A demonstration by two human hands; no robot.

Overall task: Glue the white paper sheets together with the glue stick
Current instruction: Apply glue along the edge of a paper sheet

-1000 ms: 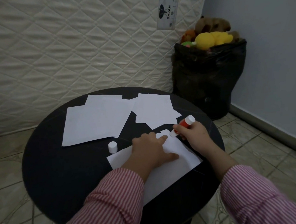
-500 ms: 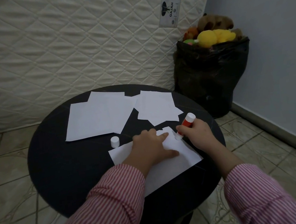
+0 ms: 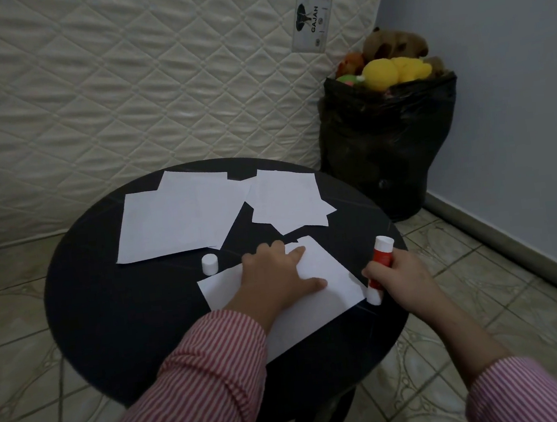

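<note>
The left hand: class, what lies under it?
The left hand rests flat on a white paper sheet, which lies on the black table. Anything beneath that sheet is covered.

On the round table, the near-left part is bare and gives open room. The white cap stands just beside the near sheet. Loose paper sheets cover the far side. A black bag blocks the far-right corner.

A round black table carries white paper sheets. Near the front sheet stands a small white cap.
</note>
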